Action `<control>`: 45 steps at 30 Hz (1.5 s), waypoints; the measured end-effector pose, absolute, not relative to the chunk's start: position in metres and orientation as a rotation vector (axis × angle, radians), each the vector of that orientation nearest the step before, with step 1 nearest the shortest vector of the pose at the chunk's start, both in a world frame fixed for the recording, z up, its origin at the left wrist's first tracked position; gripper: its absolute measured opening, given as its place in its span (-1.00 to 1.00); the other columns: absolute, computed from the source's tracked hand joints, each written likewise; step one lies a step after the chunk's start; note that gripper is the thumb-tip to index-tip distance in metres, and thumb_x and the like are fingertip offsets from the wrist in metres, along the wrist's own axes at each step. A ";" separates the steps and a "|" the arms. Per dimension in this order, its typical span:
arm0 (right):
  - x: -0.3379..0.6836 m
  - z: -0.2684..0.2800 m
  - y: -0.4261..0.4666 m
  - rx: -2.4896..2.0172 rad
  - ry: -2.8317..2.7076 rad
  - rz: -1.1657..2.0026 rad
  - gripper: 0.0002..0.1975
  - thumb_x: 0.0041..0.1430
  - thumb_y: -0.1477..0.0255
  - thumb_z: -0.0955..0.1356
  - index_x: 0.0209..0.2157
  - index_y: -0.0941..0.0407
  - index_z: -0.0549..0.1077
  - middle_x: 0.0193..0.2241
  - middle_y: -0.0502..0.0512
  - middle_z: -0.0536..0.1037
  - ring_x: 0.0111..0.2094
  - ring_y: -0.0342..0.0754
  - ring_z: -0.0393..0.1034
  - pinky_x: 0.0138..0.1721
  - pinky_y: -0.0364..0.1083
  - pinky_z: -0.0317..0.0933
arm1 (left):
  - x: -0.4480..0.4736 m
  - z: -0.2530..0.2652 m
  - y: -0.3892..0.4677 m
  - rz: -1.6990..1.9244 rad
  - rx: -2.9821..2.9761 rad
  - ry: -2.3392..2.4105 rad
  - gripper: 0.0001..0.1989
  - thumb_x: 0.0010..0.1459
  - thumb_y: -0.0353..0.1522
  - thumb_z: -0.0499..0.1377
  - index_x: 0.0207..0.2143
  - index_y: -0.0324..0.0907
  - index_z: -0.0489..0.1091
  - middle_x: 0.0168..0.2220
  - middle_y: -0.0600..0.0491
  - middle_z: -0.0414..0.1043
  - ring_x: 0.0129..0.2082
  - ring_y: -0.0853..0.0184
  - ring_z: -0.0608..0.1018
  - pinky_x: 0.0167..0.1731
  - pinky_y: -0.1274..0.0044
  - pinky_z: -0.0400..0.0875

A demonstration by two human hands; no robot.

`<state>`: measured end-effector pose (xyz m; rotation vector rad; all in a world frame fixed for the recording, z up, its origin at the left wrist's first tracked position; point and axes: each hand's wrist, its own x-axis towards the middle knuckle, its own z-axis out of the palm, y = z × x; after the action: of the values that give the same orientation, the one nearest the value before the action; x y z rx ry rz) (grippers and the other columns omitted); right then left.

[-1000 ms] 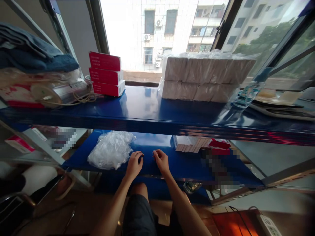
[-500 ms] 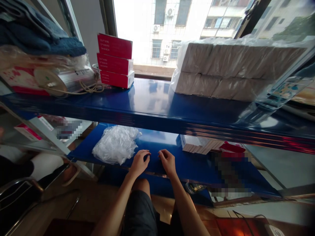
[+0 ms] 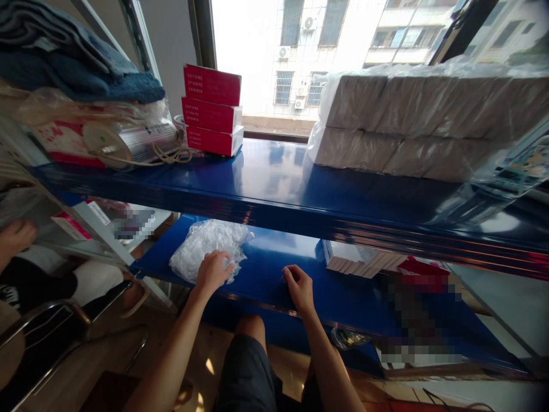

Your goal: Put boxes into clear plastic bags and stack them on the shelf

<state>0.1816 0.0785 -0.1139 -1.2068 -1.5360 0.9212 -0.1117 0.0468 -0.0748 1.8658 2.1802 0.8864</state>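
Note:
On the lower blue shelf point(image 3: 266, 274) lies a crumpled heap of clear plastic bags point(image 3: 201, 240). My left hand point(image 3: 213, 271) is over the heap's front right side, its fingers bent but apart, with no firm hold showing. To the right, my right hand point(image 3: 299, 288) hovers above the bare blue surface with thumb and fingertips drawn together. Whatever may be between those fingertips is too small to make out. A row of white boxes point(image 3: 351, 257) lies further right on this shelf, partly hidden by the upper shelf.
The upper blue shelf point(image 3: 274, 197) crosses above my hands. It carries stacked red and white boxes point(image 3: 212, 114), wrapped grey-white blocks point(image 3: 398, 126), a metal cylinder point(image 3: 137, 140) and blue cloth point(image 3: 86, 63). Another person's hand point(image 3: 19, 237) shows at far left, near a chair point(image 3: 55, 315).
My left hand has moved left, away from my right hand and onto the plastic bags, with its fingers opening. The right hand stays at about the same spot. The view has shifted slightly left.

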 end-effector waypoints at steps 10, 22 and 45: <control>0.183 -0.112 0.077 -1.186 -1.515 0.937 -0.54 0.30 -0.03 0.33 -0.34 0.08 0.56 -0.48 0.12 0.61 -0.42 0.09 0.50 -0.38 -0.05 0.28 | -0.136 -0.031 0.061 1.387 1.623 2.222 -0.83 0.39 -0.23 0.01 -0.11 -0.06 0.35 -0.15 -0.07 0.64 -0.02 0.08 0.65 -0.09 0.38 0.47; 0.182 -0.113 0.079 -1.145 -1.299 1.011 -0.56 0.27 0.00 0.32 -0.22 0.10 0.53 -0.42 0.11 0.61 -0.40 0.05 0.50 -0.32 -0.05 0.35 | -0.003 -0.021 0.037 1.060 2.007 1.169 -0.90 0.37 -0.28 0.13 -0.20 -0.08 0.41 -0.04 -0.01 0.62 0.10 0.20 0.61 0.11 0.43 0.45; 0.272 -0.087 0.056 -1.324 -1.723 0.524 -0.76 0.27 0.21 0.39 -0.33 0.03 0.65 -0.27 0.20 0.65 -0.23 0.16 0.54 -0.16 0.06 0.38 | 0.017 -0.063 0.021 1.203 2.071 1.303 -0.88 0.29 -0.29 0.20 -0.24 -0.11 0.53 -0.24 0.00 0.62 -0.22 0.22 0.65 -0.15 0.45 0.56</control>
<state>0.2724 0.0563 -0.0871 -1.3235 -1.7230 0.5241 0.0167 0.0213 -0.0632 2.0710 1.3033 1.2027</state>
